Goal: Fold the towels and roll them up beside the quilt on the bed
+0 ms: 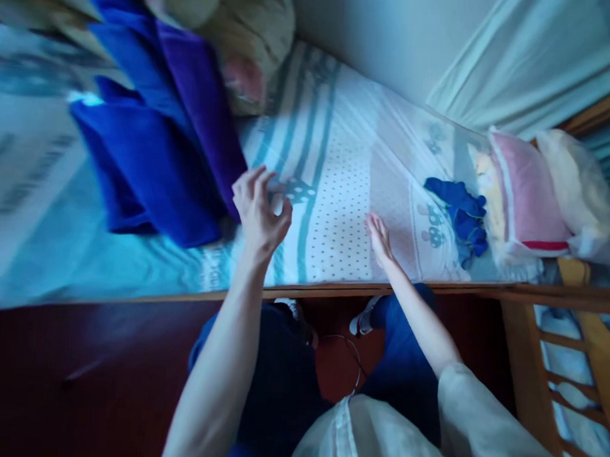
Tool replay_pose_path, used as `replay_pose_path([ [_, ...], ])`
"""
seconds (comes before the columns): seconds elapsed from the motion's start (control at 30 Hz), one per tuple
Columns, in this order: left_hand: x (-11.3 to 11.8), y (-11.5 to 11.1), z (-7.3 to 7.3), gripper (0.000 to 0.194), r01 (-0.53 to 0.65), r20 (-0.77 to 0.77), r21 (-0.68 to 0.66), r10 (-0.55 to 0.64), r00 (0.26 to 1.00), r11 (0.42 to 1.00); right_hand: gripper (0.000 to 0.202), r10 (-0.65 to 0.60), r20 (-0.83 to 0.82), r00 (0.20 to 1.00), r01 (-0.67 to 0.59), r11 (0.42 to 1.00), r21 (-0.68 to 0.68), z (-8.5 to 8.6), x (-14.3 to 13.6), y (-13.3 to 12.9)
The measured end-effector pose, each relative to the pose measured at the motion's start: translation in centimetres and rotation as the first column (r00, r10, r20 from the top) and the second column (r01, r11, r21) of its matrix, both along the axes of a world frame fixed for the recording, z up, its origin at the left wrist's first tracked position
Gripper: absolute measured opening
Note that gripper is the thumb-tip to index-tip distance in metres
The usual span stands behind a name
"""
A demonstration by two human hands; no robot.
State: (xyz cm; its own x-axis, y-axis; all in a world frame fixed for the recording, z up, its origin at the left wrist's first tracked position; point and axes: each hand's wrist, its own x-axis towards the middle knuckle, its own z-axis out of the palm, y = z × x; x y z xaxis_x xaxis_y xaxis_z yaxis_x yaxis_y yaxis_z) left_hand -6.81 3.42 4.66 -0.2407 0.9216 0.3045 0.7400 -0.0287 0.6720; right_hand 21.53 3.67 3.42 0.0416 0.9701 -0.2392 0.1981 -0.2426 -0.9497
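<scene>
My left hand (260, 210) hovers above the patterned bed sheet (341, 190), fingers curved and spread, with nothing in it. Just left of it lies a folded blue cloth (152, 163), and a purple cloth (199, 98) runs along its side, close to my fingertips. Over the dotted part of the sheet is my right hand (379, 238), its fingers stretched out and holding nothing. Whether it touches the sheet I cannot tell. Further right sits a crumpled dark blue cloth (460, 214).
A pink pillow (529, 190) and a whitish bundle (581, 191) rest at the bed's right end. Beige bedding (256, 33) is heaped at the back left. The wooden bed edge (333, 289) runs before my legs; a thin cable (355, 353) lies on the red floor.
</scene>
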Motion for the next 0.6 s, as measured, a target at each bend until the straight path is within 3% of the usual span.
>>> replay_pose_path([
  [0.03,1.2,0.4,-0.7,0.051,0.13,-0.008,-0.043,-0.13,0.991,0.991,0.071,-0.085,0.028,0.996,0.086,0.996,-0.032,-0.8,3.5,-1.1],
  [0.1,3.6,0.9,-2.3,0.05,0.374,-0.041,-0.165,-0.385,0.922,0.913,0.059,-0.25,0.106,0.962,0.257,0.965,-0.055,-1.8,9.7,-2.8],
  [0.2,7.3,1.0,-4.3,0.058,0.539,-0.094,-0.425,-0.627,0.773,0.728,0.046,-0.47,0.259,0.843,0.494,0.869,-0.029,-2.6,16.9,-4.6],
  [0.33,12.4,0.6,-5.9,0.083,0.466,-0.075,-0.742,-0.752,0.655,0.481,0.043,-0.611,0.332,0.719,0.623,0.778,0.081,-3.1,23.0,-5.4],
  [0.43,16.4,0.1,-7.0,0.101,0.411,-0.056,-0.84,-0.81,0.584,0.354,0.05,-0.649,0.352,0.674,0.633,0.754,0.178,-3.4,25.9,-4.8],
  [0.5,18.8,-0.3,-7.8,0.111,0.41,-0.066,-0.853,-0.846,0.529,0.322,0.052,-0.662,0.374,0.65,0.631,0.744,0.221,-3.5,27.6,-4.0],
  [0.6,21.2,-1.4,-9.0,0.122,0.357,-0.116,-0.867,-0.836,0.536,0.349,0.05,-0.66,0.394,0.639,0.594,0.749,0.292,-3.8,30.4,-2.3],
])
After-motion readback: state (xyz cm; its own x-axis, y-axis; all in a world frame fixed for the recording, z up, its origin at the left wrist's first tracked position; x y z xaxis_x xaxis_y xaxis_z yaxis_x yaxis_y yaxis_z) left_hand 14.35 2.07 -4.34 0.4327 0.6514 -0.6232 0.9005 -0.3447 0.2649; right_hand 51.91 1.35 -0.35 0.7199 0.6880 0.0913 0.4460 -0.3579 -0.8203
